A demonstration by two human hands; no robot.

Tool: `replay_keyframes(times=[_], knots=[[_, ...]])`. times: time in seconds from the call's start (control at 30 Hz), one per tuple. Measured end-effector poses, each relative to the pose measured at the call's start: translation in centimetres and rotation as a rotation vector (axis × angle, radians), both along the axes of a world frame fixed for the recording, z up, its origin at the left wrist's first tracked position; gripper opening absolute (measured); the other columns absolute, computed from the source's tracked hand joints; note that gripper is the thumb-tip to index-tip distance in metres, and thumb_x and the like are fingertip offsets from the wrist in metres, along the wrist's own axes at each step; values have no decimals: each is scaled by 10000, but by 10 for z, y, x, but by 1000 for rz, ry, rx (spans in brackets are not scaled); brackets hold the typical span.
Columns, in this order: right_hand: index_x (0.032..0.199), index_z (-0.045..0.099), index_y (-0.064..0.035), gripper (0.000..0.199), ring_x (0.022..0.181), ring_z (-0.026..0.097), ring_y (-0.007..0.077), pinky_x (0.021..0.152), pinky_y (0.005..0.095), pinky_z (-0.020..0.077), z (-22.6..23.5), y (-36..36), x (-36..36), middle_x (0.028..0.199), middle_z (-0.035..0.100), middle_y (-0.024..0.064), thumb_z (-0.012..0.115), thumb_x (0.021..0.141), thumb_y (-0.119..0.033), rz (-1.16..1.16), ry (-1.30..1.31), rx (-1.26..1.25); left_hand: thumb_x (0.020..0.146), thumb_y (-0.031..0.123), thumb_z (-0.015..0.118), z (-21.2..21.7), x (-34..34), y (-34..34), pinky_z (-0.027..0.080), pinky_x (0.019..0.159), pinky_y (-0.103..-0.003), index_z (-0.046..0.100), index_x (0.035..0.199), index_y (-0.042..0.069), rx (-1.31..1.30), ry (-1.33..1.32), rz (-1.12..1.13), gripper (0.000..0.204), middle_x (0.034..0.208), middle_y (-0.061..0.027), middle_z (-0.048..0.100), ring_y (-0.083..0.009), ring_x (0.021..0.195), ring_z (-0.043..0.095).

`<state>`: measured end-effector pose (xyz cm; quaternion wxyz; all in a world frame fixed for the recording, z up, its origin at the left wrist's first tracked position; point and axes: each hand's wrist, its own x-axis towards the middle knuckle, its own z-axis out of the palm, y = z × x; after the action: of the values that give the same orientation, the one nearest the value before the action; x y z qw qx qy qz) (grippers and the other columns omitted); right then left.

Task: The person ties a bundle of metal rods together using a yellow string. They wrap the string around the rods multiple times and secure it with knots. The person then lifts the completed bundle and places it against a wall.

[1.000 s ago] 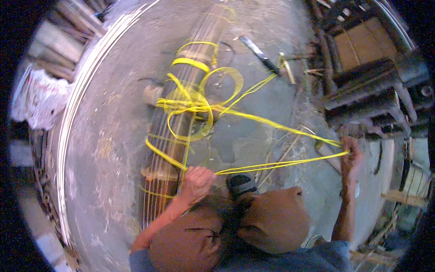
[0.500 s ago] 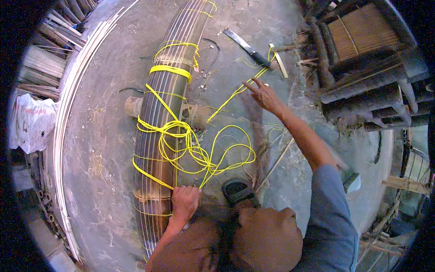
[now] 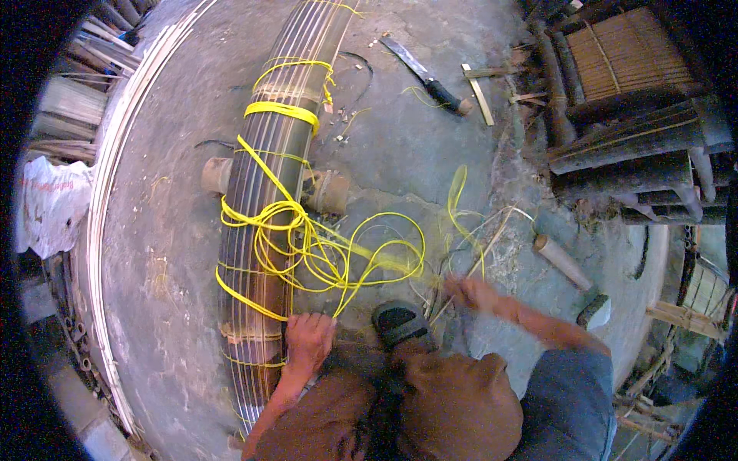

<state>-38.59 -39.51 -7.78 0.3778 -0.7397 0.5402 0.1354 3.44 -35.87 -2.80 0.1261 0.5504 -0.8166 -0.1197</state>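
Note:
A long bundle of dark thin slats (image 3: 265, 192) lies on the concrete floor, propped on a short bamboo log (image 3: 327, 192). Yellow plastic strap (image 3: 307, 242) is wound around it in bands, and loose loops spill onto the floor to its right. My left hand (image 3: 307, 342) presses down on the near part of the bundle, fingers curled over the slats where the strap comes off. My right hand (image 3: 469, 292) is blurred, low by my knee, closed on a run of the yellow strap. My knees and a dark shoe (image 3: 400, 323) fill the lower middle.
A long knife (image 3: 423, 73) and a wooden stick (image 3: 478, 92) lie on the floor at the back. Bamboo furniture (image 3: 630, 100) stands at the right, a short bamboo piece (image 3: 561, 261) nearer. Pale slats (image 3: 115, 230) curve along the left beside a white bag (image 3: 50, 207).
My right hand has drawn back from its far reach near the knife to my knee, bringing strap with it. The loops now lie slack. My left hand stays on the bundle.

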Motion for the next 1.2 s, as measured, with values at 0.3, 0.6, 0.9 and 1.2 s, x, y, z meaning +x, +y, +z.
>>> replay_keyframes(times=[0.3, 0.6, 0.9, 1.2], knots=[[1161, 603, -58, 313, 987, 619, 340, 813, 398, 505, 125, -54, 94, 1016, 633, 177, 643, 867, -158, -29, -331, -281, 798, 259, 678, 63, -11, 6, 365, 672, -363, 546, 726, 147, -19, 92, -52, 187, 670, -10, 506, -191, 680, 514], [1197, 553, -67, 533, 1247, 416, 398, 1033, 461, 349, 129, -148, 328, 1395, 374, 184, 743, 769, -323, 292, -493, -1018, 800, 270, 650, 63, -46, 29, 372, 661, -333, 503, 696, 174, -244, 206, 128, 204, 604, 19, 471, -174, 630, 502], [1189, 503, 34, 334, 1117, 498, 303, 946, 370, 401, 64, -147, 273, 1217, 530, 189, 515, 948, -197, 36, -806, -544, 913, 337, 534, 22, -32, 84, 370, 707, -390, 432, 641, 142, -124, 356, 158, 350, 655, -34, 515, -252, 681, 515], [1194, 520, 51, 384, 1062, 555, 339, 913, 397, 443, -21, -48, -193, 1202, 566, 200, 512, 959, -252, -201, -206, -1007, 739, 284, 587, -11, -47, 47, 349, 794, -363, 490, 691, 211, -294, 275, 23, 130, 627, 19, 478, -185, 703, 489]])
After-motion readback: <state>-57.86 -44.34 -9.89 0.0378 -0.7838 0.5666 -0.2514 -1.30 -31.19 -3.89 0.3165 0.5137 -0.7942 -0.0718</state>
